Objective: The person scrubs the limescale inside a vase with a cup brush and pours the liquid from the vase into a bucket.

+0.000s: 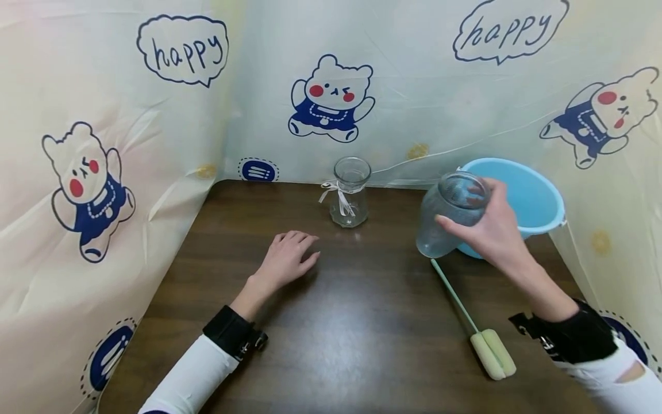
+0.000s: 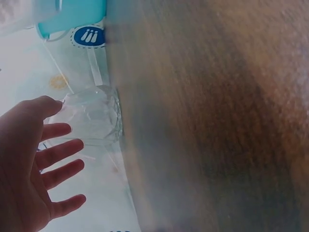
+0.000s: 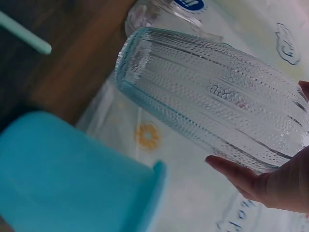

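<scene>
My right hand (image 1: pixel 499 227) grips a clear, textured glass jar (image 1: pixel 433 221) near its mouth, in front of the blue bucket (image 1: pixel 538 198). Raised dots and lengthwise ribs cover the jar's side in the right wrist view, where its base points away from the hand (image 3: pixel 285 181). Over the left part of the table, my left hand (image 1: pixel 284 259) has its fingers loosely extended and holds nothing. Beyond it stands a smaller clear glass jar (image 1: pixel 349 198) with a white ribbon bow round its neck. The left wrist view shows that hand's fingers (image 2: pixel 63 154) spread in front of the smaller jar (image 2: pixel 91 116).
A sponge brush with a green handle (image 1: pixel 455 296) and a pale green head (image 1: pixel 493 353) lies on the brown wooden table (image 1: pixel 331 339), at the right. Printed cloth (image 1: pixel 414 86) with bears and "happy" bubbles hangs round the back and sides of the table.
</scene>
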The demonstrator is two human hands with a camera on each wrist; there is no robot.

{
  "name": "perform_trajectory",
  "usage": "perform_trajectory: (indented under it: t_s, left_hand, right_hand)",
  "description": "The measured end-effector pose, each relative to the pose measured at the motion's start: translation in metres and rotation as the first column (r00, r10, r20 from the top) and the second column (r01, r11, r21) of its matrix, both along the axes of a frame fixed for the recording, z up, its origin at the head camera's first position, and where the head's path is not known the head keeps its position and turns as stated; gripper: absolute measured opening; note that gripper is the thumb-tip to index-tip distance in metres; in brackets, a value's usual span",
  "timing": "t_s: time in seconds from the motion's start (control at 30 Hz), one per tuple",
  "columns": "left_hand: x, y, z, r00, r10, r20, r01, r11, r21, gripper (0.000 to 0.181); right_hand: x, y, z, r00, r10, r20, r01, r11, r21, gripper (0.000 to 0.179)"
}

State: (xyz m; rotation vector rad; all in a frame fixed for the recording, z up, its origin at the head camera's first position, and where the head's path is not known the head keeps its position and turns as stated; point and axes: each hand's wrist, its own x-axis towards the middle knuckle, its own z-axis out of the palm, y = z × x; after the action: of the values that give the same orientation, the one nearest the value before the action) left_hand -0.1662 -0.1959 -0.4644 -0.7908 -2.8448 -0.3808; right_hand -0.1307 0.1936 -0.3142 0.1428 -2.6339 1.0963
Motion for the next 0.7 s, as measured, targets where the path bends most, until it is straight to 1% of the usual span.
perform_trajectory:
  t_s: [0.23, 0.43, 0.6, 0.7]
  left_hand:
    - [0.001, -0.001, -0.004, 1.000, 0.011, 0.019, -0.011, 1.000, -0.002, 0.040]
    - [0.001, -0.001, -0.003, 1.000, 0.000, 0.004, 0.000, 1.000, -0.005, 0.040]
    - [-0.001, 0.003, -0.003, 1.000, -0.010, -0.004, 0.010, 1.000, 0.008, 0.038]
    - [-0.001, 0.005, -0.004, 1.000, -0.012, -0.005, 0.012, 1.000, 0.003, 0.038]
  right_hand:
    - [-0.045, -0.020, -0.030, 1.000, -0.013, 0.017, 0.013, 0.999, -0.029, 0.101]
    - [-0.079, -0.032, -0.051, 0.999, -0.035, 0.038, 0.037, 0.998, -0.053, 0.105]
    - [-0.103, -0.034, -0.066, 0.995, -0.077, 0.069, 0.081, 0.995, -0.053, 0.107]
    - [-0.113, -0.031, -0.075, 0.992, -0.093, 0.083, 0.097, 0.994, -0.045, 0.106]
